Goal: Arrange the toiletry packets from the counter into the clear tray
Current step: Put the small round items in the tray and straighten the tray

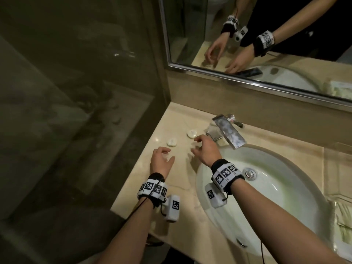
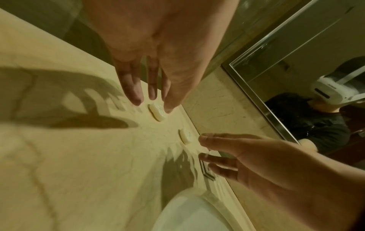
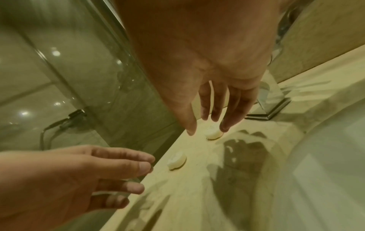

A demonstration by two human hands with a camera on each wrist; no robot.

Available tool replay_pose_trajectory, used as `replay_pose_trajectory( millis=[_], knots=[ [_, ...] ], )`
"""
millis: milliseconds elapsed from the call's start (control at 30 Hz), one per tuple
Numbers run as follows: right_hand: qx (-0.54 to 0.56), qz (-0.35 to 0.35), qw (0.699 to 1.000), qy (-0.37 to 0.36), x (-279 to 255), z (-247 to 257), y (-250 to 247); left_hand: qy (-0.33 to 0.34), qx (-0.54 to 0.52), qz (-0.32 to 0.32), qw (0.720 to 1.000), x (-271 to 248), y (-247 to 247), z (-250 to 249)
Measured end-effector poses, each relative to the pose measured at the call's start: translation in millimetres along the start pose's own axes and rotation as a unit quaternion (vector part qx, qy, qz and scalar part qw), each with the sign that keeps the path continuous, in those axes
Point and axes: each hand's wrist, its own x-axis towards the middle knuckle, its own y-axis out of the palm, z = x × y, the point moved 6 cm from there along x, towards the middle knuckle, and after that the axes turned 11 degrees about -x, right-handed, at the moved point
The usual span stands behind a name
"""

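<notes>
Two small round white packets lie on the counter (image 1: 171, 180) just beyond the fingertips of both hands, and the coming reach turns on which hand takes which. The near packet (image 1: 172, 142) sits directly ahead of the left hand (image 1: 161, 161), just past its fingers; the far packet (image 1: 191, 133) sits just beyond and a little to the left of the right hand (image 1: 206, 152), close to its forefinger. Each hand is thus the nearer one to its own packet. Both hands hover spread wide with fingers straight and relaxed, holding nothing; the left wrist view shows the left fingers (image 2: 134, 92) poised over one packet without clearly touching it, and the right wrist view shows the same for the right fingers (image 3: 225, 123). The packets are round discs, so there is no long axis to line up with; a pinch from above should serve from any angle. Past the packets the counter runs on a short way to the corner where the glass partition (image 1: 95, 111) meets the back wall, so a forward overshoot has little room. To the right of the right hand stands the faucet (image 1: 228, 131), and behind and under that wrist is the sink (image 1: 304, 187). The clear tray (image 1: 341, 187) seems to lie well off to the right beyond the sink, though its outline is hard to make out
</notes>
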Motion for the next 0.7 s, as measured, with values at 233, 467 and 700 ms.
replay_pose_trajectory(
  millis=[233,467,700],
  knots=[
    [-0.098,0.002,0.995,-0.016,44,15,7,0.066,0.022,0.056,0.996,45,14,-3],
    [-0.124,-0.03,0.991,-0.047,38,11,26,0.093,0.134,0.093,0.982,48,29,-4],
    [-0.009,-0.013,0.999,-0.036,8,-21,29,0.097,0.142,0.07,0.983,30,38,2]
  ],
)
